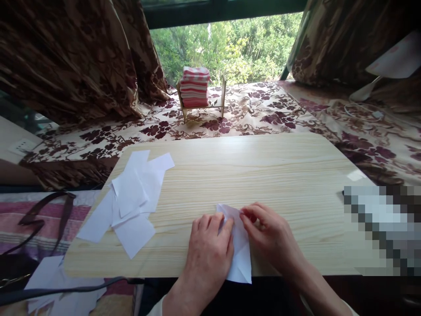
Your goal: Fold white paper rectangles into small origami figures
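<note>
White paper (pixel 240 250) pressed flat on wooden board (pixel 263 175) under left hand (pixel 208 252), fingers spread open, upper edge pinched between right hand (pixel 269 235) fingertips

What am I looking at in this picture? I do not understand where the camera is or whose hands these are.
The camera sits on a person's head and looks forward and down, so the two bare hands at the bottom are that person's own. There is no machine. The left hand lies flat on a white paper, and the right hand pinches its upper edge with the fingertips. The paper lies at the near edge of a pale wooden board. On the board's left side lies a loose pile of white sheets. Behind the board, on a flowered cloth by the window, stands a small wooden rack with striped pink folded cloths.
</note>
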### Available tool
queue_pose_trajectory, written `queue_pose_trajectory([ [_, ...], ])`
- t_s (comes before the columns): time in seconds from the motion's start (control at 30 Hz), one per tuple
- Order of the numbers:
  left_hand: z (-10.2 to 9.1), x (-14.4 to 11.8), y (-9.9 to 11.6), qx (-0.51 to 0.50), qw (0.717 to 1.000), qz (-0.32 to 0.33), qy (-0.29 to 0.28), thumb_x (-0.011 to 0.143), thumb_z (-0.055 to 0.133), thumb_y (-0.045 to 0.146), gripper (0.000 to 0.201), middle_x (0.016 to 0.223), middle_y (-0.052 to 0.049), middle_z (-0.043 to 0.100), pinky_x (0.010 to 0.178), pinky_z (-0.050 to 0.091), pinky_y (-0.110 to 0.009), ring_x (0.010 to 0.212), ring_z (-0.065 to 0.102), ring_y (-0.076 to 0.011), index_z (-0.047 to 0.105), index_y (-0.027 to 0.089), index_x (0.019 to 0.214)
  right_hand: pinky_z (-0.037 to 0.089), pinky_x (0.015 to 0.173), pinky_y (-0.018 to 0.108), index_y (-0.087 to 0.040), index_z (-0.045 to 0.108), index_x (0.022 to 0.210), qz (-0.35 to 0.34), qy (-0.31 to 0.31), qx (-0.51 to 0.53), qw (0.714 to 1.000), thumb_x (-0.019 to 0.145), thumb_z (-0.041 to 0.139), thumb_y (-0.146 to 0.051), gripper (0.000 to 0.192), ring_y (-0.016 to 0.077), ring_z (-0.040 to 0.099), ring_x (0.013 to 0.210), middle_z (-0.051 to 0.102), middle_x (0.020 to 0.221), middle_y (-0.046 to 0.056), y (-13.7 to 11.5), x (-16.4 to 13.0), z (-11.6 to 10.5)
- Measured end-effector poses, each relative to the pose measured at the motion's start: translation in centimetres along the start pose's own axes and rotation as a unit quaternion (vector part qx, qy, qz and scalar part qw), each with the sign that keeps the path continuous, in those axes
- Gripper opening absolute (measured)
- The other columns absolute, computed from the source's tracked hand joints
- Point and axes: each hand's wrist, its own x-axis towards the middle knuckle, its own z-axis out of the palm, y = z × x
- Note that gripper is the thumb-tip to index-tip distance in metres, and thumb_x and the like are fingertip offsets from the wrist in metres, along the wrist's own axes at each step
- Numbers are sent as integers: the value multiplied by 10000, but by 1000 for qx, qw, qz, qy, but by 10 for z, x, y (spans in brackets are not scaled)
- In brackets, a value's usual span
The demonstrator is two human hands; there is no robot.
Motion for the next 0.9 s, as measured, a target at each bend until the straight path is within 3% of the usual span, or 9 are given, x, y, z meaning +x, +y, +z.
queue_pose_trajectory([
  [0.17, 0, 1, 0, 7, 1000, 0, 2, 848, 535, 130, 297, 1064, -109, 631, 782, 453, -451, 900, 531, -276, 619, 141, 1133, 432, 670, 282, -194, 609, 890, -59, 3, -32, 998, 909, 520, -189, 92, 164, 573, 745, 612, 809, 24, 1, -5, 0],
  [0.33, 1, -1, 0, -1, 1000, 0, 14, 865, 533, 134, 271, 1070, -112, 635, 784, 453, -444, 923, 534, -273, 618, 120, 1121, 422, 650, 287, -197, 592, 822, -66, -11, -81, 994, 898, 537, -204, 95, 179, 571, 734, 617, 798, 31, 2, -15, -2],
  [0.67, 5, -7, 0, -19, 999, 5, 43, 894, 523, 147, 227, 1068, -101, 622, 817, 457, -432, 936, 537, -258, 630, 162, 1093, 416, 702, 295, -199, 623, 854, -78, -18, -64, 995, 888, 530, -162, 105, 179, 564, 773, 613, 811, 26, -1, -18, 3],
  [0.8, 8, -9, -10, 7, 993, -52, 108, 858, 602, 208, 348, 1171, -158, 578, 877, 439, -486, 1058, 517, -309, 560, 116, 1192, 392, 651, 280, -200, 543, 701, -67, -1, -67, 995, 895, 526, -185, 195, 158, 540, 693, 572, 725, 9, -2, -17, 4],
  [0.9, 9, -7, -14, -5, 986, -107, 129, 810, 671, 241, 308, 1142, -137, 592, 889, 436, -491, 1069, 523, -311, 588, 150, 1093, 381, 619, 265, -208, 514, 665, -44, 8, -57, 997, 891, 527, -196, 227, 147, 530, 664, 552, 691, -2, -2, -17, 4],
])
